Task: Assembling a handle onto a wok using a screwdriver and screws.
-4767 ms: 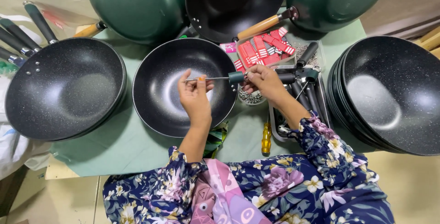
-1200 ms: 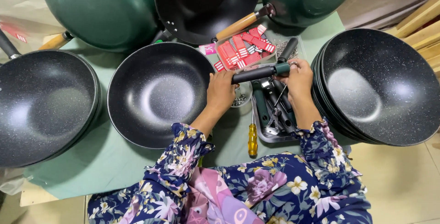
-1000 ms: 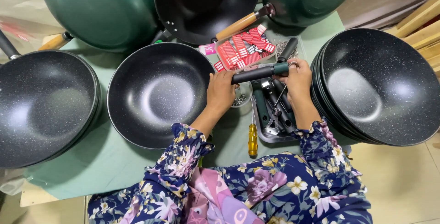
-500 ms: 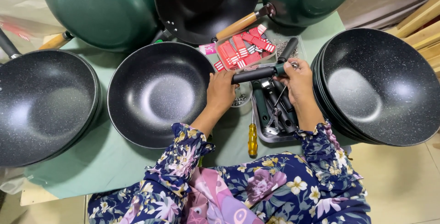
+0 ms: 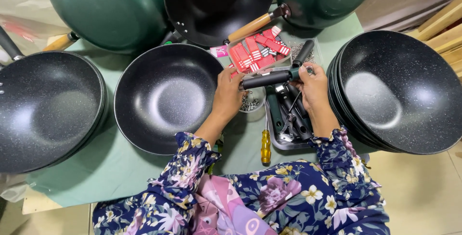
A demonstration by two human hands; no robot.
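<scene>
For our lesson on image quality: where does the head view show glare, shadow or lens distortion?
Head view: soft glare pools at the bottom of the centre pan and the stacked pans on the right; the left hand casts a faint shadow on the green table; wide-angle bending stretches the rims near the edges; focus is sharp throughout.

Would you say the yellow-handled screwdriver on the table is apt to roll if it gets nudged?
Probably yes: the screwdriver has a rounded handle and lies loose on the flat green table. It looks rigid and light. The tray beside it would likely stop a roll to the right.
</scene>
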